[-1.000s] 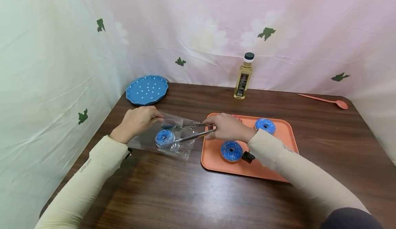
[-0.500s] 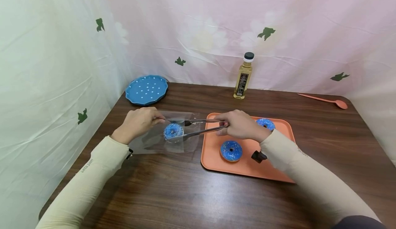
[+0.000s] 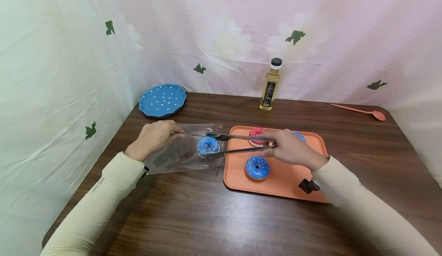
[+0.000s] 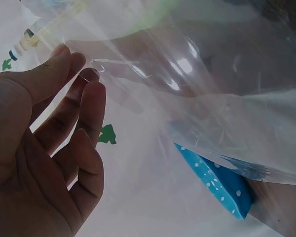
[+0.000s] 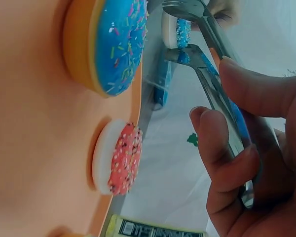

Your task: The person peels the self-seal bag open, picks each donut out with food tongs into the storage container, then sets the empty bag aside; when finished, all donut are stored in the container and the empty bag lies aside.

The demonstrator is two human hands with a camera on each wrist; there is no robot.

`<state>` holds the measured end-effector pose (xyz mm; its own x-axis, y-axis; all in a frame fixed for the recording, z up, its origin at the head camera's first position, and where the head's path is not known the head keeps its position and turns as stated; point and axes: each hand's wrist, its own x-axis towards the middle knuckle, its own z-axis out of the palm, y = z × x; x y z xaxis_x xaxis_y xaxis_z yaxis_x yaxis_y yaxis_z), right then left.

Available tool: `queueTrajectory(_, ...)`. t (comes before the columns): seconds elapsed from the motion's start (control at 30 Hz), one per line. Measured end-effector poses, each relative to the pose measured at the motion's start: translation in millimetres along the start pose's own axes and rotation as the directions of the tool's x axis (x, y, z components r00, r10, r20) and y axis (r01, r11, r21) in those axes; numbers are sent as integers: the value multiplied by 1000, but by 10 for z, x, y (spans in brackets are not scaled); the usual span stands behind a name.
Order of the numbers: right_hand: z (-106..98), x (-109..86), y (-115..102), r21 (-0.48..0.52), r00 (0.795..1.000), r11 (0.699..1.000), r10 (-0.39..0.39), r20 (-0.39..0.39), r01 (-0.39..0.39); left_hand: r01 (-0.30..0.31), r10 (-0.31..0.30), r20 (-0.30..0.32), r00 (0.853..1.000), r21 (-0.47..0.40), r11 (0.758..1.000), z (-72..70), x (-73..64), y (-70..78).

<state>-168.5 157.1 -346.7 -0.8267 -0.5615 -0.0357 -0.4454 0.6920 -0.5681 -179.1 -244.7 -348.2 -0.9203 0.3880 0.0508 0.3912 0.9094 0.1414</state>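
Note:
My left hand (image 3: pixel 155 139) pinches the upper edge of a clear plastic bag (image 3: pixel 169 160) between thumb and fingertips, also seen up close in the left wrist view. My right hand (image 3: pixel 290 150) grips metal tongs (image 3: pixel 246 149) by the handle end. Between the tong tips is a blue sprinkled doughnut (image 5: pixel 182 32) with a pale base. In the head view it overlaps the bag's right end, near the tray's left edge. Beneath the right hand, an orange tray (image 3: pixel 279 181) carries a blue doughnut (image 3: pixel 253 172) and a red sprinkled doughnut (image 3: pixel 256 134). Another blue doughnut (image 3: pixel 299 136) is partly hidden behind that hand.
A blue dotted plate (image 3: pixel 162 100) lies at the back left of the brown table (image 3: pixel 193 217). At the back stands a bottle of yellow liquid (image 3: pixel 269 91) with a dark cap. An orange spoon (image 3: pixel 366 112) rests at the far right.
My right hand has drawn the tongs and the blue doughnut rightward, towards the bag's right end. The red doughnut has come into clearer view. My left hand has stayed nearly still.

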Motion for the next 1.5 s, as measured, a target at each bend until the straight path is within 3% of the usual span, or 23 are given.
queueTrajectory(0.23, -82, -306, 52, -55, 997, 997, 53, -52, -56, -18, 18, -2, 1000, -1, 1000, 28, -6, 1)
queueTrajectory(0.47, -160, -574, 79, -49, 987, 990, 126, -100, -132, -35, 35, -11, 999, -3, 999, 35, -3, 7)
queueTrajectory(0.8, -250, -1000, 255, -82, 957, 960, 256, -135, -268, -44, 44, 33, 999, 0, 999, 134, 6, 34)
queueTrajectory(1.0, -308, -1266, 347, -85, 934, 945, 293, -205, -315, -65, 64, 32, 997, 19, 998, 190, 22, 33)
queueTrajectory(1.27, -371, -1604, 518, -130, 911, 924, 317, -263, -359, -36, 33, 126, 991, 25, 999, 247, 68, 45)
queueTrajectory(1.5, -437, -1822, 664, -185, 911, 901, 354, -211, -393, 6, -14, 189, 982, 44, 999, 289, 98, 76)
